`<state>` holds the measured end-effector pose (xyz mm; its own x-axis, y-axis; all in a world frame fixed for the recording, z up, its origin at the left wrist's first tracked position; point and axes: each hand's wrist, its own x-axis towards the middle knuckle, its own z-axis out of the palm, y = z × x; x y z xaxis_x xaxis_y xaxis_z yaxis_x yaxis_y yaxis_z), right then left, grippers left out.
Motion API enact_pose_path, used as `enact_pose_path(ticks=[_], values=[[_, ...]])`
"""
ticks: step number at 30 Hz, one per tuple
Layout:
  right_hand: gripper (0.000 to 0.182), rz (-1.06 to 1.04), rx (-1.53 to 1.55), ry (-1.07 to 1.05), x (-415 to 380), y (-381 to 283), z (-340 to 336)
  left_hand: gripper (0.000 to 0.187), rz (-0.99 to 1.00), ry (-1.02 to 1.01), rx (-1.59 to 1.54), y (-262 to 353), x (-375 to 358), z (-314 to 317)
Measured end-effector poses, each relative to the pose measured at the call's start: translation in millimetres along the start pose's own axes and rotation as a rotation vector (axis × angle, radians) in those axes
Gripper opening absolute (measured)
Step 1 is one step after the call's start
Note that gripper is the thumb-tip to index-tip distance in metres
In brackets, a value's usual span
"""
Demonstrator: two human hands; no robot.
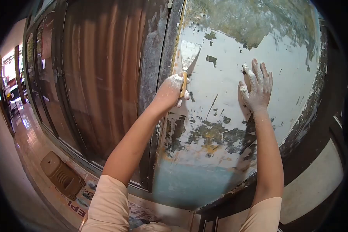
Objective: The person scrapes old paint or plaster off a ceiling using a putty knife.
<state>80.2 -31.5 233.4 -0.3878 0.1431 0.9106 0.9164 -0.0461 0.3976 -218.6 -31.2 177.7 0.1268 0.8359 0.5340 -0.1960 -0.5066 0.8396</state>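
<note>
My left hand (174, 89) is wrapped round the wooden handle of a putty knife (189, 54). White paste covers the knife's wide blade, which points up against the wall by the dark wooden frame. With fingers spread, my right hand (257, 87) rests at the wall's surface farther right and holds nothing. White residue coats the fingers of both hands. Between and around them the wall (220, 85) carries a broad layer of white filler. Dark bare patches show through it, above the filler and below it.
To the left stands a dark-framed panel with a brown curtain (100, 69). A brown plastic stool (62, 174) is on the floor at lower left, beside a printed sheet (75, 208). Dark wooden trim (317, 127) borders the wall on the right.
</note>
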Motion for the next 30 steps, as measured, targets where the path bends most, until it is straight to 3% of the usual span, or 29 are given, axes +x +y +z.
enact_pose_path(ticks=[8, 12, 14, 18, 19, 22, 25, 26, 28, 30], values=[[0.052, 0.026, -0.013, -0.030, 1, -2, -4, 0.037, 0.040, -0.021, 0.099, 20, 26, -3], [0.052, 0.018, 0.011, -0.008, 0, 1, -2, 0.037, 0.129, 0.021, 0.232, -42, -12, -6], [0.052, 0.031, 0.003, -0.025, -1, -1, -3, 0.037, -0.145, 0.075, 0.038, -53, -38, 9], [0.052, 0.031, -0.021, -0.029, 0, -1, -2, 0.043, 0.065, -0.012, 0.186, -32, -4, 3], [0.052, 0.029, -0.020, -0.033, 0, -1, -1, 0.040, -0.004, 0.018, 0.073, -14, -2, 8], [0.052, 0.024, -0.007, -0.013, 0, 1, -1, 0.043, 0.071, 0.028, 0.066, -3, 0, 9], [0.052, 0.025, 0.006, -0.011, 0, 0, -2, 0.043, 0.030, 0.030, 0.133, -47, -21, 1], [0.052, 0.027, -0.006, -0.013, -1, -1, -2, 0.043, -0.078, 0.081, 0.071, -44, -37, 11], [0.051, 0.033, -0.022, -0.012, -1, -2, -2, 0.041, -0.105, 0.057, 0.046, -48, -38, 11], [0.051, 0.019, 0.043, 0.023, 0, -1, -1, 0.040, 0.207, 0.054, 0.256, -61, -8, 1]])
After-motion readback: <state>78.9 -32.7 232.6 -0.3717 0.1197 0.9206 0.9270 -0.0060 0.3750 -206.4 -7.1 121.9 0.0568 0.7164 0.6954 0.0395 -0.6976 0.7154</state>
